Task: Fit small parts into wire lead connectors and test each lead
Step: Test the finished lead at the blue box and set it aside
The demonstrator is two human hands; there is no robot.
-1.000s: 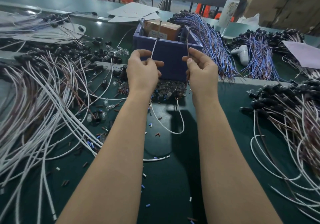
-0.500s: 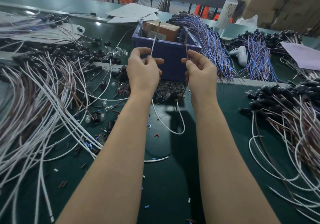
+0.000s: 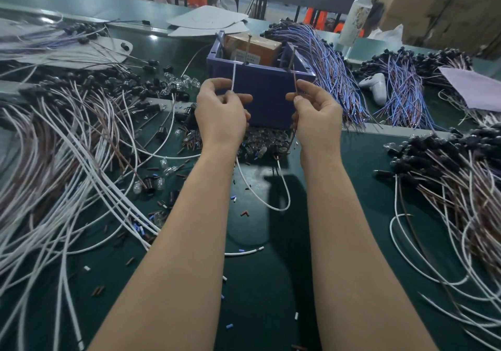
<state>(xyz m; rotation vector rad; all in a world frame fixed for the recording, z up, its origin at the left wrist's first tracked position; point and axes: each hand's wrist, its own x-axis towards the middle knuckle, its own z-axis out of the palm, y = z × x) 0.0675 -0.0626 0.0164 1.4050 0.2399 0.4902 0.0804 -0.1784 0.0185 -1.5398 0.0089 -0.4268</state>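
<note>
From the head view, both hands are raised in front of a blue box (image 3: 271, 101) that stands on the green table (image 3: 257, 283). The left hand (image 3: 221, 115) pinches a white wire (image 3: 233, 77) between thumb and curled fingers; the wire rises towards the box rim, while a white loop (image 3: 282, 204) hangs down between the forearms. The right hand (image 3: 317, 117) pinches a brown wire (image 3: 295, 81) that stands upright against the box's right front corner. Two thin metal rods (image 3: 249, 44) stick up from the box, beside a cardboard carton (image 3: 253, 48) inside it. Small glass bulbs (image 3: 260, 144) lie heaped at the foot of the box. Piles of leads (image 3: 54, 161) lie on both sides.
</note>
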